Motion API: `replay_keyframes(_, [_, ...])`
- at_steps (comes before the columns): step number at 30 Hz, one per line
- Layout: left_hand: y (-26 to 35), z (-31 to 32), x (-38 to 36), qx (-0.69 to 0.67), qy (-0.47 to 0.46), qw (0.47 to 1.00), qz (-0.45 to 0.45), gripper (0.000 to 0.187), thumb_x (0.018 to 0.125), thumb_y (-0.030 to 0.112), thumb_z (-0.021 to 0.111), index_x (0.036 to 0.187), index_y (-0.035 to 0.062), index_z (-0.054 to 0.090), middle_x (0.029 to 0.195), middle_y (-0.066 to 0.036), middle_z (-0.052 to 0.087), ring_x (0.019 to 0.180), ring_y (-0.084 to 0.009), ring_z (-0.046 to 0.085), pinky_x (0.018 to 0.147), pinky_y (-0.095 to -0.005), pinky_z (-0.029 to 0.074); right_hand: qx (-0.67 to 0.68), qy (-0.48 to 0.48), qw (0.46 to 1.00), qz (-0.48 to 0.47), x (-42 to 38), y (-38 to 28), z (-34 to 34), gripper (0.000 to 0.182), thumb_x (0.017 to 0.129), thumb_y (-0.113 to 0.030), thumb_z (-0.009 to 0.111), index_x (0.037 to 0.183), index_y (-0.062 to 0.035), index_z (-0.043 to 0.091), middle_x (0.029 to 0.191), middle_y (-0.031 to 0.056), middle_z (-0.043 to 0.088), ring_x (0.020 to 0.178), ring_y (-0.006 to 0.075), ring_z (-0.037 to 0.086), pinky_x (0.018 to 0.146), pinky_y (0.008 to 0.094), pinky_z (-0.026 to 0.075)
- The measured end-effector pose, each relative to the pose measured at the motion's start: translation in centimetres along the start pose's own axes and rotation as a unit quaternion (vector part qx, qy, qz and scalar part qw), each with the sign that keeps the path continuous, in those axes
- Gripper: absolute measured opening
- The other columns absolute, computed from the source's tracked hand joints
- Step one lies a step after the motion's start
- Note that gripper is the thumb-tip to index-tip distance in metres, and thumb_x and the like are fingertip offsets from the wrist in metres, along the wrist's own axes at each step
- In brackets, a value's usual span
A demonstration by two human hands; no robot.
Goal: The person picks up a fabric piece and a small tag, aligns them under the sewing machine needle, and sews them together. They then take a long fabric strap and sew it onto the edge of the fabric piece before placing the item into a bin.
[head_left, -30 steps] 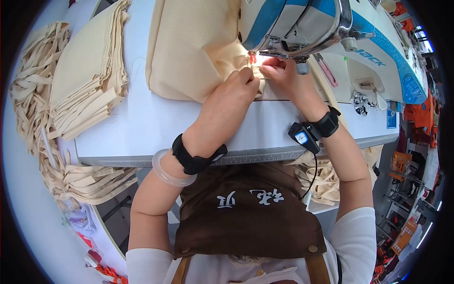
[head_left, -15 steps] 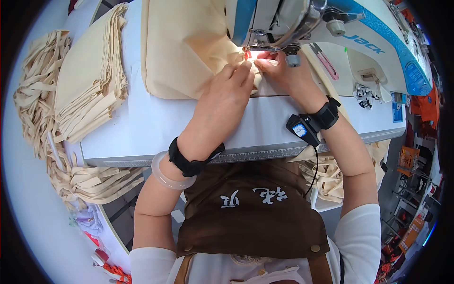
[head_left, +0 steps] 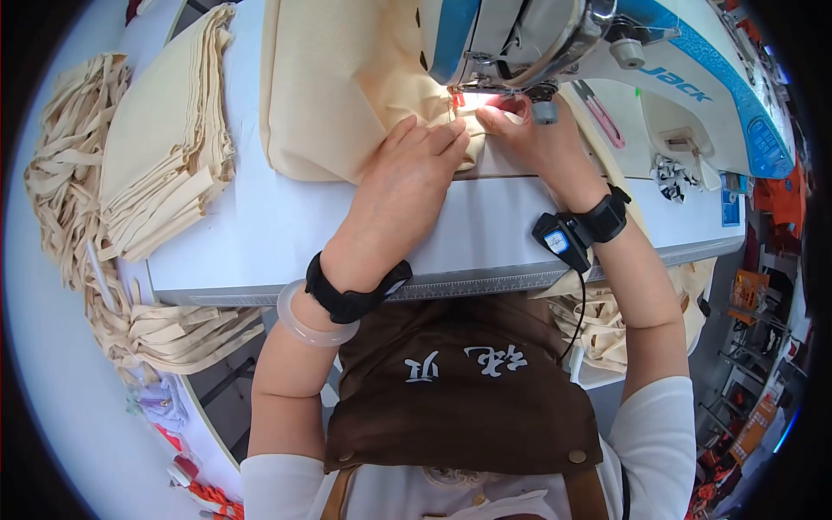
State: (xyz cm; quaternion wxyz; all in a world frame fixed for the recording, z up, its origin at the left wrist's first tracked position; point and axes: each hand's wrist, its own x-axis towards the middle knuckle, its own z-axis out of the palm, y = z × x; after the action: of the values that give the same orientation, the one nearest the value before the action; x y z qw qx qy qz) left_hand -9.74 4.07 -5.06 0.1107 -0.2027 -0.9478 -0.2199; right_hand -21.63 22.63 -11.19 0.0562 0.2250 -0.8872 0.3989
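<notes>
Cream fabric, sewn like a bag [head_left: 325, 95], lies on the sewing table with its bunched edge under the needle area of a blue-and-white sewing machine [head_left: 689, 87]. My left hand [head_left: 409, 169] is closed on this fabric just in front of the lit presser foot, its fingertips bunching the cloth. On the other side of the needle, my right hand [head_left: 542, 143] pinches the fabric edge between thumb and fingers; its fingertips are partly hidden below the machine head. A small red part [head_left: 458, 100] shows at the presser foot, between the two hands.
A stack of cream cloth panels [head_left: 169, 130] lies at the left, beside a heap of cream straps [head_left: 65, 165]. Pink-handled thread snips [head_left: 602, 117] rest behind my right hand. More cream strips [head_left: 594, 325] sit in a bin under the table edge [head_left: 485, 282].
My right hand has shifted slightly right and away from the needle. My left hand has flattened a little over the fabric, which lies nearly as before.
</notes>
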Motion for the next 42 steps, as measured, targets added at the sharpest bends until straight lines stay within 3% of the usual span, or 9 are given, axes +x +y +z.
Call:
replay_keyframes(5, [-0.1,0.0,0.1,-0.017,-0.014,0.999,-0.030,0.049,0.080,-0.006,0.061,0.128,0.0026,0.063,0.131,-0.009,0.062,0.118,-0.0317,0.058,0.114,-0.0491,0.039,-0.001,0.004,1.000,0.010,-0.2,-1.4,-0.9,0.054,0.078,-0.046,0.078,0.076,0.0065,0.068,0.080,0.0245,0.067,0.075,0.0406,0.067,0.066,0.0453,0.054])
replay_keyframes(8, [-0.3,0.4,0.1,0.015,0.026,0.999,0.013,0.035,0.083,-0.002,0.055,0.117,-0.0037,0.063,0.123,-0.015,0.064,0.108,-0.0297,0.061,0.109,-0.0426,0.041,0.010,0.004,1.000,0.014,-0.3,-1.3,-0.8,0.054,0.078,-0.047,0.077,0.075,0.0059,0.068,0.080,0.0237,0.067,0.075,0.0400,0.068,0.066,0.0449,0.054])
replay_keyframes(11, [-0.3,-0.1,0.5,-0.002,0.004,1.000,0.007,0.034,0.083,-0.001,0.054,0.116,-0.0041,0.064,0.122,-0.015,0.064,0.108,-0.0293,0.061,0.106,-0.0412,0.042,-0.004,0.020,1.000,-0.003,-0.2,-1.0,-0.4,0.054,0.078,-0.048,0.077,0.075,0.0058,0.068,0.079,0.0233,0.067,0.075,0.0397,0.068,0.066,0.0448,0.054])
replay_keyframes(14, [-0.4,-0.1,0.4,-0.012,-0.024,0.999,-0.025,0.048,0.081,-0.005,0.061,0.129,0.0029,0.064,0.131,-0.009,0.062,0.118,-0.0312,0.058,0.114,-0.0486,0.039,-0.019,0.016,1.000,-0.002,-0.2,-1.1,-0.5,0.054,0.078,-0.048,0.077,0.077,0.0061,0.068,0.080,0.0233,0.068,0.076,0.0397,0.068,0.067,0.0447,0.055])
replay_keyframes(17, [-0.5,0.4,0.3,0.018,0.038,0.999,0.023,0.033,0.082,-0.003,0.054,0.114,-0.0046,0.064,0.117,-0.015,0.065,0.108,-0.0294,0.061,0.104,-0.0406,0.043,-0.031,0.009,0.999,0.003,-0.1,-0.9,-0.3,0.055,0.078,-0.047,0.078,0.079,0.0064,0.069,0.081,0.0235,0.068,0.077,0.0398,0.068,0.068,0.0448,0.055])
replay_keyframes(26, [-0.5,0.4,0.3,0.011,0.031,0.999,0.010,0.036,0.082,-0.003,0.053,0.116,-0.0038,0.063,0.116,-0.014,0.065,0.109,-0.0292,0.061,0.105,-0.0419,0.043,-0.042,-0.011,0.999,0.023,0.0,-1.0,-0.7,0.057,0.077,-0.048,0.078,0.085,0.0077,0.071,0.085,0.0251,0.070,0.080,0.0405,0.069,0.071,0.0446,0.056])
replay_keyframes(29, [-0.4,-0.2,0.3,-0.006,-0.028,0.999,-0.032,0.047,0.082,-0.004,0.061,0.129,0.0037,0.063,0.131,-0.008,0.062,0.118,-0.0308,0.058,0.114,-0.0492,0.040,-0.033,-0.008,0.999,0.021,0.0,-0.6,-0.4,0.058,0.077,-0.049,0.078,0.086,0.0081,0.071,0.086,0.0253,0.070,0.080,0.0407,0.069,0.071,0.0446,0.056])
replay_keyframes(42, [-0.5,-0.1,0.3,-0.006,-0.024,0.999,-0.027,0.048,0.083,-0.004,0.060,0.130,0.0033,0.061,0.134,-0.009,0.060,0.118,-0.0325,0.057,0.115,-0.0494,0.038,0.011,-0.017,1.000,0.015,0.0,-1.0,-0.9,0.058,0.078,-0.050,0.077,0.085,0.0074,0.072,0.089,0.0246,0.069,0.085,0.0402,0.069,0.076,0.0452,0.055])
